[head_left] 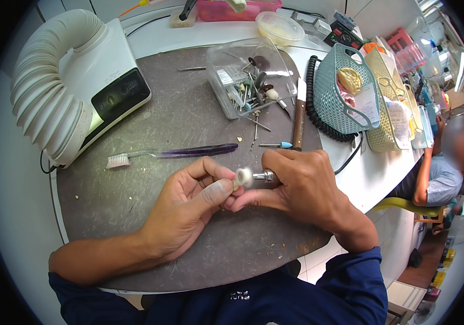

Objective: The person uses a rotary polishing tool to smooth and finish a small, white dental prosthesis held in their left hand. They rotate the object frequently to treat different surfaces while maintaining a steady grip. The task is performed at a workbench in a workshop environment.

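Note:
My left hand [186,208] pinches a small cream-coloured piece [236,186], tooth-like in look, between thumb and fingertips; the fingers cover most of it. My right hand [313,184] is wrapped round a metal rotary handpiece [266,176], its thumb stretched toward the left fingertips. On the handpiece's tip a white polishing wheel [244,177] looks blurred, right up against the cream piece. Beyond my hands lie a purple-handled toothbrush [197,151] and a blue-tipped bur [285,145].
A white machine with a ribbed hose [34,86] stands at left. A clear box [224,103] holds several burs. A wooden-handled knife [299,124] lies beside it, near a black coiled cord [311,103] and a blue basket [324,111]. Another person [443,179] sits at far right.

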Motion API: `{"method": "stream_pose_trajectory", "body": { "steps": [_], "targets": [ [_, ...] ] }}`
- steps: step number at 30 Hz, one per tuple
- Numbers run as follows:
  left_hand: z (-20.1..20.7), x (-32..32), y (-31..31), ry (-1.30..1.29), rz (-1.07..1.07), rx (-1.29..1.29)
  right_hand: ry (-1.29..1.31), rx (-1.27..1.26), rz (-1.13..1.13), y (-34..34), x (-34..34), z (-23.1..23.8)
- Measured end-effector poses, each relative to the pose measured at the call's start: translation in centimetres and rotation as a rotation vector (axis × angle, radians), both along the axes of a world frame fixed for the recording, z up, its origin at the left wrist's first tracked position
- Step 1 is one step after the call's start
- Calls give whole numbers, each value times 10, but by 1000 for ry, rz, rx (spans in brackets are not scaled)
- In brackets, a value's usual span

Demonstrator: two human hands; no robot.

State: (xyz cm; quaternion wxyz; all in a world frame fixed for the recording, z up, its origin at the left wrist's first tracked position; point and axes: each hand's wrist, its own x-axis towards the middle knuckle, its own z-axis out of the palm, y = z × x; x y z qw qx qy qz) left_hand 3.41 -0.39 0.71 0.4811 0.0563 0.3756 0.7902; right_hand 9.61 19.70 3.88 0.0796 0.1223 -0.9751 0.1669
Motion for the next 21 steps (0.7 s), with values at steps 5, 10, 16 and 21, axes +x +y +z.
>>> {"method": "stream_pose_trajectory", "body": {
  "steps": [5,10,16,21],
  "targets": [
    [2,-1,1,5,10,-17,5,-2,4,0,0,0],
    [3,-1,2,8,9,-6,-14,49,17,-1,3,-3],
    [2,0,1,25,26,-10,11,31,-7,-1,0,-1],
    [2,-1,3,34,13,1,-16,55,13,0,2,-3]
  ]
}}
